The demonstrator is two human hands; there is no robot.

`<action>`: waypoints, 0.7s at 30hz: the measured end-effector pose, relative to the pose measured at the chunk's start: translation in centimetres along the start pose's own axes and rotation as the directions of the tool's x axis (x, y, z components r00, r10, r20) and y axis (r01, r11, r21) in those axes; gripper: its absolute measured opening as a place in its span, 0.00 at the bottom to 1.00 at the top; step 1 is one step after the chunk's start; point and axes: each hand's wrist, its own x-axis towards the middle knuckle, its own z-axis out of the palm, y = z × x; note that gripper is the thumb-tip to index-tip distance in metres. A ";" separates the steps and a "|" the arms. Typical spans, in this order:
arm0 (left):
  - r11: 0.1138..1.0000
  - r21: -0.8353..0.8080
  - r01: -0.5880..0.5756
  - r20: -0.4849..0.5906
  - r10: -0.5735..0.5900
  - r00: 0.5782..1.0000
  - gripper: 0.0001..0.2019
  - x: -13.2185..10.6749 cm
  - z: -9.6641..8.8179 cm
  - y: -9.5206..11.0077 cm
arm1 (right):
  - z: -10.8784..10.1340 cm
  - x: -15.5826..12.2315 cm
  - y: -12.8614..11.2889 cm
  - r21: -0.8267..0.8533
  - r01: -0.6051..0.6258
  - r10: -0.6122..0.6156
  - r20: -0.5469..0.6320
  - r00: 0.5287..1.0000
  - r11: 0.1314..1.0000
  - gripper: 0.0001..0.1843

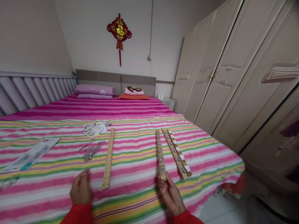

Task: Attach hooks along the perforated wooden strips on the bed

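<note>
My right hand (171,194) pinches the near end of a narrow wooden strip (160,152) that carries a row of small metal pieces on clear squares. Just right of it lie a second similar strip (174,152) and a strip with round white pieces (180,152), side by side. My left hand (80,188) is loosely closed above the bed, with nothing visible in it. Close by, to its right, a bare wooden strip (108,160) with rows of small holes rests on the striped sheet (135,174).
Crumpled clear plastic (92,151) and small flat packets (95,128) lie beyond my left hand. A long plastic package (32,155) is farther left, near a thin wire-like item (9,182). Pillows (95,91) sit at the headboard (100,76). A wardrobe (224,74) stands along the right.
</note>
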 end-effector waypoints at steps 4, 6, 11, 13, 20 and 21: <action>0.977 -0.171 0.127 0.430 -0.041 0.902 0.23 -4.5 2.6 1.4 | 3.7 0.6 3.3 -0.034 -0.053 0.054 0.037 0.998 0.998 0.04; 0.905 -0.326 0.274 0.628 -0.010 0.778 0.24 -6.3 4.1 1.9 | 5.9 1.4 5.2 -0.064 -0.091 0.096 0.079 0.992 0.994 0.05; 0.881 -0.353 0.316 0.701 0.026 0.713 0.46 -6.8 6.3 3.3 | 10.2 3.3 10.5 -0.199 -0.051 0.084 0.160 0.984 0.979 0.09; 0.910 -0.332 0.249 0.690 0.054 0.722 0.54 -5.8 6.5 3.8 | 11.1 3.6 12.6 -0.275 -0.038 0.094 0.195 0.976 0.961 0.08; 0.907 -0.315 0.281 0.496 -0.095 0.863 0.40 -1.0 6.7 3.7 | 12.1 4.4 16.6 -0.418 -0.107 0.192 0.167 0.967 0.902 0.16; 0.899 -0.327 0.290 0.474 -0.109 0.874 0.39 -0.5 6.9 3.7 | 12.3 4.5 16.8 -0.431 -0.103 0.190 0.165 0.968 0.897 0.17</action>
